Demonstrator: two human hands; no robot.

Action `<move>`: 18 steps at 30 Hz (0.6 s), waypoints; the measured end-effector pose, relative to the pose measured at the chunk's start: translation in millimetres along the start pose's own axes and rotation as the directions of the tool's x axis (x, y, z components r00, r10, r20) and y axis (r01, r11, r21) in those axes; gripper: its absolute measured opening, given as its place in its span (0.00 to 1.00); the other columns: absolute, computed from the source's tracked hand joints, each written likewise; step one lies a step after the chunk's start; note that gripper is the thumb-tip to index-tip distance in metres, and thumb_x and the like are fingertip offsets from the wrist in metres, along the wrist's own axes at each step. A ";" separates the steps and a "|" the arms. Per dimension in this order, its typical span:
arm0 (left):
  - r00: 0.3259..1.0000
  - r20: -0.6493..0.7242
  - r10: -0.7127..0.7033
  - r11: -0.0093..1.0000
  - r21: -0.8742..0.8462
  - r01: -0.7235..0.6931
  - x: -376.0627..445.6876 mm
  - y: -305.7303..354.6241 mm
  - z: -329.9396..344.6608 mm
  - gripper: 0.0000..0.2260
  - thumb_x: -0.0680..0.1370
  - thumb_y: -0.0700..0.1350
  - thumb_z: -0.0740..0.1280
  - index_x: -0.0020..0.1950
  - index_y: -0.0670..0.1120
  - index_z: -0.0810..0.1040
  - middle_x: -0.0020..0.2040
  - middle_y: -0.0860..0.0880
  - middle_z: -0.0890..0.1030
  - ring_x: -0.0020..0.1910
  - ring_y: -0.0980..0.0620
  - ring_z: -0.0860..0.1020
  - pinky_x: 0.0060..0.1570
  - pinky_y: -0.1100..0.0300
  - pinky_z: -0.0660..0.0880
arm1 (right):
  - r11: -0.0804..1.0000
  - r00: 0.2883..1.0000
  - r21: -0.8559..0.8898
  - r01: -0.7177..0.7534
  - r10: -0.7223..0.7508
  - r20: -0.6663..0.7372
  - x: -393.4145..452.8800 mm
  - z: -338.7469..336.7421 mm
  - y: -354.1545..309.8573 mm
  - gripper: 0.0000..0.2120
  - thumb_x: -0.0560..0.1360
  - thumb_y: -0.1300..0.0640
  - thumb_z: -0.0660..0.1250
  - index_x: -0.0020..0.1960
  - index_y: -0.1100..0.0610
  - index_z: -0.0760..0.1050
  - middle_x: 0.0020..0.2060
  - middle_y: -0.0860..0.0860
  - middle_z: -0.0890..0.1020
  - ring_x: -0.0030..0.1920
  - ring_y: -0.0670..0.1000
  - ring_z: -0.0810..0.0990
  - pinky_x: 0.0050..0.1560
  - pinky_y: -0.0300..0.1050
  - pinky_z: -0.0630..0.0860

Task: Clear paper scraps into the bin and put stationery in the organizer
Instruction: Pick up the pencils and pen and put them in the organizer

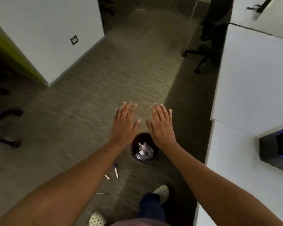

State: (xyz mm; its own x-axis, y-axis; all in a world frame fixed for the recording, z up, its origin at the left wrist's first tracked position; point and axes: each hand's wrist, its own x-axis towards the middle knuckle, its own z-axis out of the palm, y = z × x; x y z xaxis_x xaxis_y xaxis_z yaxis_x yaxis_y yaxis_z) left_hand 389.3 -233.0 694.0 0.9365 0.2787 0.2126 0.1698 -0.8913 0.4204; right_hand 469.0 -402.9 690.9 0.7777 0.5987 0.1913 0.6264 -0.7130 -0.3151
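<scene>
A small dark round bin (155,156) stands on the carpet below me, with crumpled white paper scraps (144,152) inside it. My left hand (125,123) and my right hand (161,125) are stretched out flat above and just beyond the bin, palms down, fingers apart, both empty. On the floor left of the bin lie a white pen with a blue cap (116,170), a short white piece (107,176) and a thin stick (103,193). A black organizer (268,152) holding blue items sits on the white desk at the right.
The white desk (252,79) runs along the right side. Office chair bases stand at the back right (201,59) and at the left edge (5,115). A white partition (47,38) is at the upper left. My feet in pale clogs (162,191) are beside the bin.
</scene>
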 end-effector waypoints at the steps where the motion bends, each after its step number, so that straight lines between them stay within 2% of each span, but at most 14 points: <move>1: 0.999 -0.015 -0.036 0.999 0.020 0.036 -13.2 -24.8 -13.0 0.30 0.83 0.56 0.60 0.83 0.46 0.61 0.82 0.44 0.64 0.83 0.42 0.58 0.79 0.38 0.59 | 1.000 0.999 -0.001 0.027 -0.027 0.023 3.3 11.4 -27.4 0.27 0.87 0.45 0.52 0.82 0.55 0.56 0.81 0.54 0.60 0.84 0.57 0.53 0.83 0.65 0.49; 5: 0.986 -0.049 -0.158 0.983 0.090 0.162 -73.6 -118.2 -62.7 0.33 0.83 0.60 0.59 0.84 0.47 0.57 0.84 0.45 0.58 0.84 0.43 0.53 0.80 0.37 0.54 | 0.992 0.986 0.011 0.123 -0.123 0.114 4.9 51.8 -133.4 0.29 0.87 0.44 0.51 0.82 0.57 0.56 0.82 0.56 0.59 0.84 0.59 0.53 0.82 0.66 0.49; 10: 0.959 -0.087 -0.269 0.949 0.150 0.279 -140.3 -203.1 -120.2 0.34 0.82 0.60 0.60 0.84 0.46 0.57 0.84 0.44 0.58 0.84 0.43 0.53 0.80 0.36 0.53 | 0.970 0.955 0.020 0.244 -0.243 0.169 0.4 86.7 -229.6 0.30 0.86 0.43 0.52 0.82 0.59 0.58 0.82 0.56 0.60 0.84 0.59 0.55 0.82 0.65 0.49; 14: 0.934 -0.088 -0.345 0.917 0.183 0.356 -169.5 -235.4 -131.0 0.34 0.83 0.61 0.58 0.84 0.46 0.57 0.84 0.44 0.58 0.84 0.43 0.53 0.80 0.37 0.53 | 0.955 0.937 0.053 0.293 -0.297 0.183 5.6 106.0 -260.4 0.32 0.86 0.41 0.49 0.83 0.59 0.57 0.83 0.56 0.59 0.84 0.60 0.54 0.82 0.65 0.49; 18: 0.918 -0.046 -0.393 0.899 0.190 0.394 -182.3 -247.7 -109.9 0.34 0.83 0.61 0.58 0.84 0.47 0.55 0.84 0.45 0.57 0.84 0.43 0.52 0.80 0.36 0.54 | 0.945 0.919 0.047 0.325 -0.327 0.220 14.7 130.2 -258.1 0.31 0.86 0.40 0.49 0.82 0.58 0.57 0.82 0.56 0.59 0.83 0.60 0.55 0.82 0.65 0.50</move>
State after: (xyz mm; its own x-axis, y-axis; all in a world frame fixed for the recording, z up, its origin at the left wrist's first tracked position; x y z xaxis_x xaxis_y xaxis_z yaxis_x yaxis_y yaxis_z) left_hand 142.8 -23.8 648.1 0.7793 0.6227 0.0704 0.5802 -0.7594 0.2944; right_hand 311.9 -162.6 654.0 0.4981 0.8639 0.0741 0.8420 -0.4615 -0.2794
